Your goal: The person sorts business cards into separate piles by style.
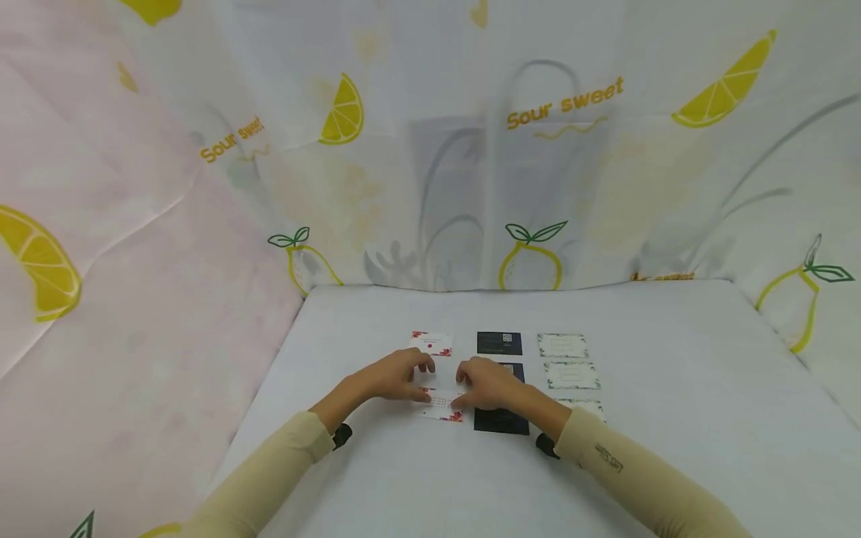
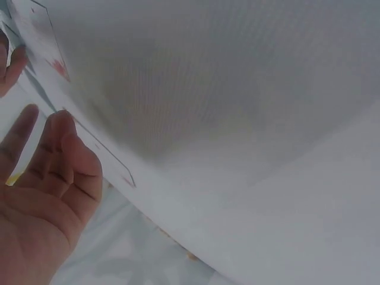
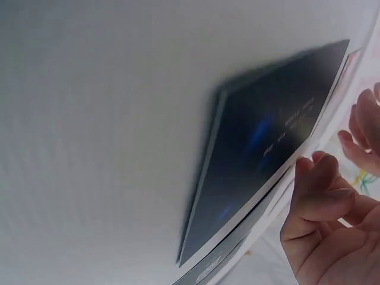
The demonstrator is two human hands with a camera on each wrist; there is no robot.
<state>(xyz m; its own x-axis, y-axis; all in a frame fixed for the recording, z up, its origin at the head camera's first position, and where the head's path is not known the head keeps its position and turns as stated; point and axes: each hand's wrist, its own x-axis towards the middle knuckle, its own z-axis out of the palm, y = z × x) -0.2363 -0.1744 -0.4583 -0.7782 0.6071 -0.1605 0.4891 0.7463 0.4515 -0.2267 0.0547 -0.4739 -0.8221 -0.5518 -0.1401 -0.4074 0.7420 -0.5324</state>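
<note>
In the head view a white card with red flowers [image 1: 444, 412] lies near the front of the left column on the white table. My left hand [image 1: 398, 373] is at its left side, thumb tip over its upper edge and fingers loosely bent. From the right, my right hand [image 1: 489, 382] comes in with its thumb by the card's right end and covers part of the dark cards. The left wrist view shows the left hand [image 2: 47, 190] with bent fingers and nothing between them. In the right wrist view the right hand [image 3: 332, 219] is beside a dark card [image 3: 261, 148], fingers curved loosely.
Another red-flowered card [image 1: 430, 344] lies farther back. Dark cards [image 1: 499, 344] form a middle column, and white cards with green leaf borders [image 1: 572, 376] a right column. A lemon-print curtain [image 1: 430, 187] hangs behind the table [image 1: 673, 418] and along its sides.
</note>
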